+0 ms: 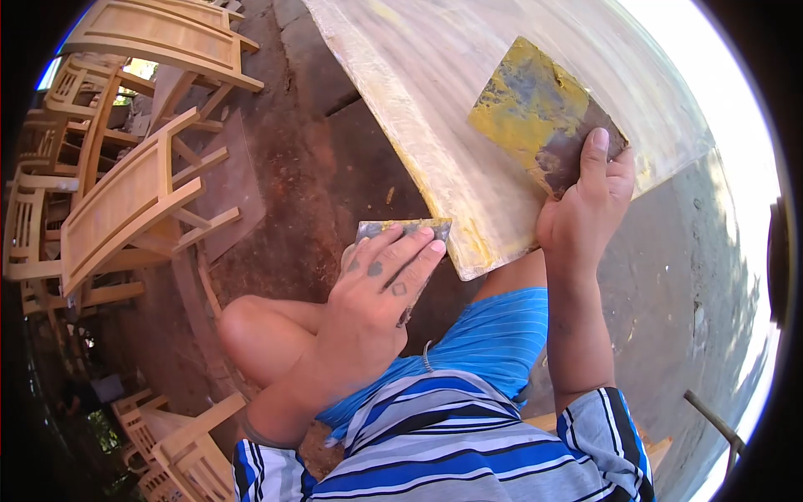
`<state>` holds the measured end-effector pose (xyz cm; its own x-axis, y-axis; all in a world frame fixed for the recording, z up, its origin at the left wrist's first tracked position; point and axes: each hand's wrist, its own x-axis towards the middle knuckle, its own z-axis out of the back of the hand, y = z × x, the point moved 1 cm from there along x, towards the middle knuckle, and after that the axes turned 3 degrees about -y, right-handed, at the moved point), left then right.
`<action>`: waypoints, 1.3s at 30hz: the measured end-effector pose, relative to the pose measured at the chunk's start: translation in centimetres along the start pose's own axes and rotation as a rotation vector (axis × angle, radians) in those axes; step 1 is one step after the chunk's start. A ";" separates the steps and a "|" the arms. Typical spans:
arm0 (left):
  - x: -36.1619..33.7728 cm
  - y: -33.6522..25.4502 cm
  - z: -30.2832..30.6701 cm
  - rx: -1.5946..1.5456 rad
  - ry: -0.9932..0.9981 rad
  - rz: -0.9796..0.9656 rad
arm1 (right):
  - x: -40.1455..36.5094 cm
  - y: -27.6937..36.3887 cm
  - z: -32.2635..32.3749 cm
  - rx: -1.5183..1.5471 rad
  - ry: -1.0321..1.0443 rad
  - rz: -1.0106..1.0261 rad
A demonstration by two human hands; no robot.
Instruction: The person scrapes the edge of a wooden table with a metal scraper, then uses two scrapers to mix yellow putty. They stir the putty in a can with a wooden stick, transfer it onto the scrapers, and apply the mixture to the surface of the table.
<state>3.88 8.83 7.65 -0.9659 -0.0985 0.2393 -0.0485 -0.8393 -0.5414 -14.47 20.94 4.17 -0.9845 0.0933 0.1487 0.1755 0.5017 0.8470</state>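
My left hand (381, 284) is closed on a flat putty scraper (406, 226), its fingers laid over the grey blade. Yellow residue marks the blade's top edge, which comes right up to the side of a pale wooden slab (493, 201). In my right hand (590, 197) is a square metal plate (535, 109) smeared with yellow putty, the thumb on its face and the fingers behind. The plate is held over the slab's surface. Streaks of yellow filler run along the slab's near left edge and corner.
Wooden chairs (125, 205) and other light wooden frames stand crowded on the left. A wooden chair back (188, 443) shows at lower left. The floor (301, 167) is dark and stained. A thin bar (711, 418) juts in at lower right.
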 end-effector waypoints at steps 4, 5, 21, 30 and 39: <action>-2.2 -1.8 0.7 -0.083 0.146 -0.024 | 0.0 0.0 -0.1 -0.002 0.005 0.012; -2.5 -1.7 0.7 -0.138 0.156 -0.030 | 0.0 0.0 -0.1 -0.008 0.000 0.006; -2.1 0.8 -0.5 0.006 -0.110 0.053 | 0.2 -0.1 0.2 0.010 -0.003 0.000; -2.7 -2.4 0.2 0.045 0.051 0.003 | 0.4 0.0 0.1 0.047 0.000 -0.009; -2.9 -1.8 -1.6 0.017 0.084 -0.035 | 0.1 0.0 0.4 0.025 0.006 -0.022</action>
<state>6.38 11.46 6.64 -0.9816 -0.0248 0.1892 -0.0787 -0.8507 -0.5197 -14.62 21.27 3.96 -0.9882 0.0766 0.1329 0.1533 0.5251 0.8371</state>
